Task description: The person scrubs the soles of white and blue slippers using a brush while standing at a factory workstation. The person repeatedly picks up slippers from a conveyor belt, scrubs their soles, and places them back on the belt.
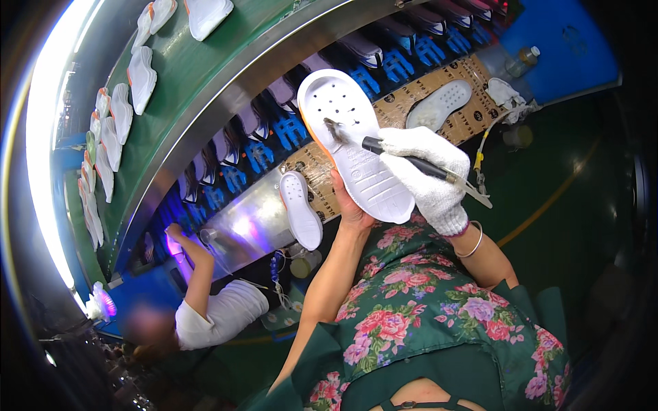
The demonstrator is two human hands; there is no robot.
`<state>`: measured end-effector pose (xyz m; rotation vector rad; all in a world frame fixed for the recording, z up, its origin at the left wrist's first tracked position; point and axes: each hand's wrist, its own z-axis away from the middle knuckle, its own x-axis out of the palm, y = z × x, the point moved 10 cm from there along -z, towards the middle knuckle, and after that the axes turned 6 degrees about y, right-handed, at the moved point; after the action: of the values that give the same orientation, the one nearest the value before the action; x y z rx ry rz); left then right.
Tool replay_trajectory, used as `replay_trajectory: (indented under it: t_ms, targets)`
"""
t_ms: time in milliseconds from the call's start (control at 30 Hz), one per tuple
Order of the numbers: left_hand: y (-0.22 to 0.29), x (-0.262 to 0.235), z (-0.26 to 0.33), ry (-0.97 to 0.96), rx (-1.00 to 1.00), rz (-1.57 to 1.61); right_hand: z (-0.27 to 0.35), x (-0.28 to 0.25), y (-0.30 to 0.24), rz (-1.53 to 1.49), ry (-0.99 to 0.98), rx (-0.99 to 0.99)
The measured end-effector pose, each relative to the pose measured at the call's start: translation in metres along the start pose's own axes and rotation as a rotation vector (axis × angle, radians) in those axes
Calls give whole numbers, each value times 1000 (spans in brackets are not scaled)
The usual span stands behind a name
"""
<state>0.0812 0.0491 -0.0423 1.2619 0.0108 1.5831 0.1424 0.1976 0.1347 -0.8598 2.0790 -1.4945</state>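
Note:
My bare left hand point(351, 205) grips a white shoe sole point(385, 190) with an orange edge from beneath, its thumb side showing along the sole's left edge. The sole is tilted up, its holed and ribbed inner face toward me. In a white knit glove, my right hand point(433, 192) is closed round a brush point(430, 168) with a dark handle. The brush's bristles touch the sole's inner face near the middle. Beyond lies another white sole point(301, 211) on the bench edge, left of my left hand. A paler sole point(440, 105) rests on cardboard behind the glove.
A green conveyor belt point(181, 65) carrying several soles curves across the upper left. Below it, shoe uppers point(361, 49) stand by blue holders point(397, 66). The cardboard-covered bench point(394, 109) runs beneath. A bottle point(523, 61) stands upper right. A co-worker in a white shirt point(223, 315) reaches in at left.

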Motion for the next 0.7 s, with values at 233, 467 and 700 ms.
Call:
replay_trajectory:
  t_ms: [233,467,700]
  targets:
    - [18,42,34,-323,-156,49,10,-22,23,-33,-29,35]
    - [34,37,35,-231,-75,-98,12,-24,0,162,-289,-85]
    - [29,56,26,-308,-96,-349,-22,-29,-15,213,-581,-150]
